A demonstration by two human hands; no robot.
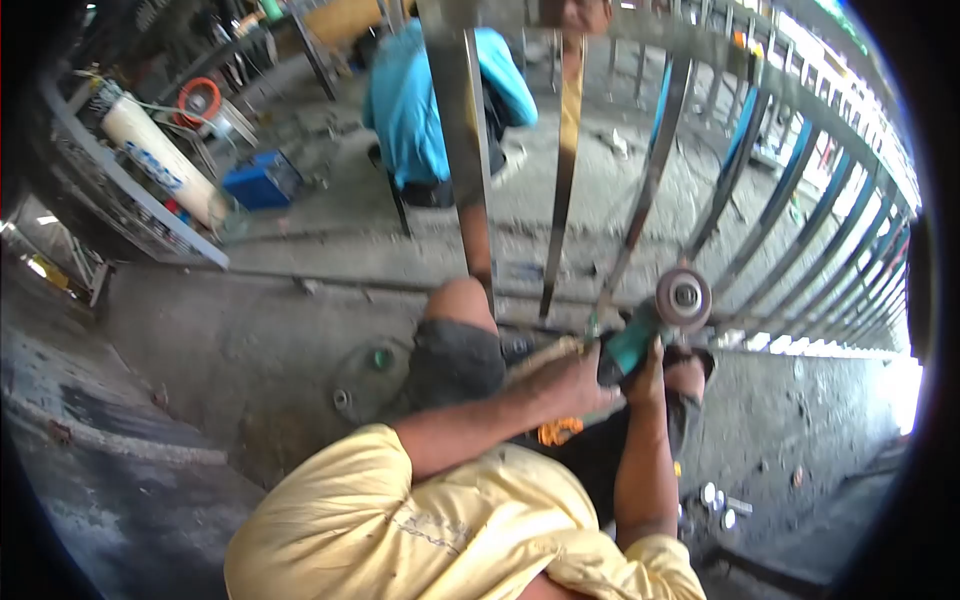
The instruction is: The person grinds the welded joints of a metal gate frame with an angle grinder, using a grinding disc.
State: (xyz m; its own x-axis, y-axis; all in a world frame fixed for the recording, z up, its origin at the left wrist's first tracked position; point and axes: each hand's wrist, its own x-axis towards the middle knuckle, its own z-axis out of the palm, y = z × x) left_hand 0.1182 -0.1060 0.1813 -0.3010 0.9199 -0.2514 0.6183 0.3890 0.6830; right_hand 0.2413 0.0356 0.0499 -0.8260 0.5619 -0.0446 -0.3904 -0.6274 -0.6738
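- The angle grinder [630,345], teal-bodied, sits low at the foot of a steel railing [800,100]. Its round disc [683,298] is up by the bottom ends of the slanted bars; I cannot tell whether the disc touches metal.
- The left hand [578,385] has its grip closed around the rear of the grinder body. The right hand [652,368] has its grip closed on the body just behind the disc, so both hands carry the tool.
- The bars stand close together to the right of the disc, with only narrow gaps between them. To its left the gaps are wider, between a thin bar [655,165], a yellowish bar [567,150] and a broad bar [467,130].
- The person's left knee [460,300] presses up near the foot of the broad bar, and the right knee [690,375] lies just under the grinder, so the tool is boxed between legs and railing.
- Open room lies to the left: a bare concrete floor [230,340] stretches from the knee to a raised edge.
- Beyond the bars another person in a blue shirt [410,100] sits facing away, well apart from the disc.
- Further left stand a blue box [262,180], a white cylinder [165,160] leaning on a frame, and an orange reel [198,100].
- Small silvery bits [715,495] lie on the floor beside the right forearm.
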